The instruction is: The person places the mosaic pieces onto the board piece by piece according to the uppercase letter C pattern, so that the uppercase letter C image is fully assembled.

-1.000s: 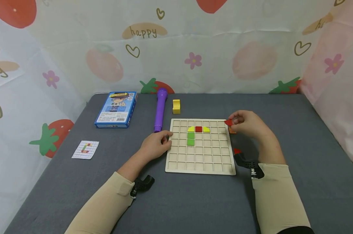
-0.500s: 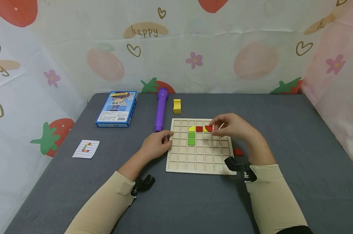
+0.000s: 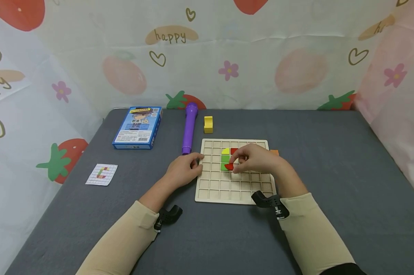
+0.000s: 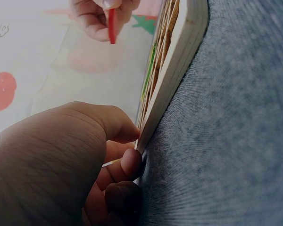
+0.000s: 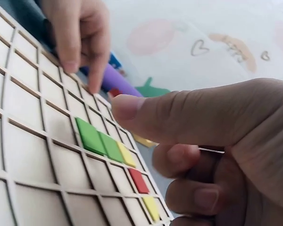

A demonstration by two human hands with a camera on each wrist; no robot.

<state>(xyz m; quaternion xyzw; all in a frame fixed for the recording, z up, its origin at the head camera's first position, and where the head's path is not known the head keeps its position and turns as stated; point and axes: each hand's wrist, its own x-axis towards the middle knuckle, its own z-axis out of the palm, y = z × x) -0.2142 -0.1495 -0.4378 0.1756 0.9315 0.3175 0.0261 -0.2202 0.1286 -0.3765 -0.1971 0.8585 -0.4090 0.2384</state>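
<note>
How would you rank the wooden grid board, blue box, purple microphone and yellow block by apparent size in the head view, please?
1. Wooden grid board
2. Blue box
3. Purple microphone
4. Yellow block

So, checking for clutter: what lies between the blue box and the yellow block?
In the head view, only the purple microphone lies between the blue box and yellow block.
</note>
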